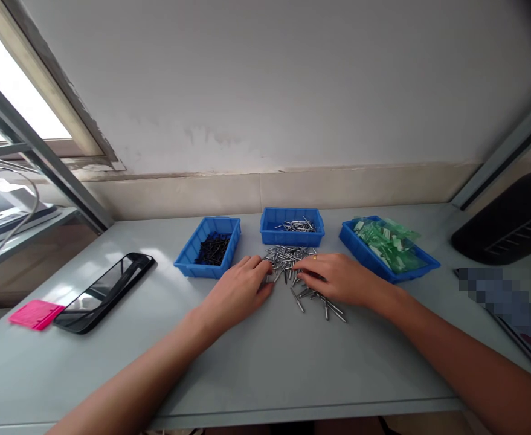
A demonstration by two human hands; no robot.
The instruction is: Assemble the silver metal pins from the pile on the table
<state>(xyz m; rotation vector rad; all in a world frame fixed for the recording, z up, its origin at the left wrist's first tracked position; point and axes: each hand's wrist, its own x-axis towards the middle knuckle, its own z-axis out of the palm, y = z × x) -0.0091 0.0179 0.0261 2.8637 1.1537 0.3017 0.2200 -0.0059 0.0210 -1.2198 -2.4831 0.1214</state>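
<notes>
A loose pile of thin silver metal pins (287, 257) lies on the grey table, with several more (324, 302) scattered towards its front right. My left hand (246, 283) is at the left edge of the pile, fingers curled and thumb close to them, touching the pins. From the other side, my right hand (335, 276) reaches in, a ring on one finger, its fingertips bent down among the pins. What lies between the fingertips of either hand is too small to make out. A small dark piece (286, 278) shows between the hands.
Behind the pile stands a blue bin (292, 237) of silver pins. A blue bin (193, 269) of black pieces is to the left, another (360, 244) with green plastic packets (394, 244) to the right. A phone (104, 293), pink case (36, 315) and black bottle (505, 217) lie farther out.
</notes>
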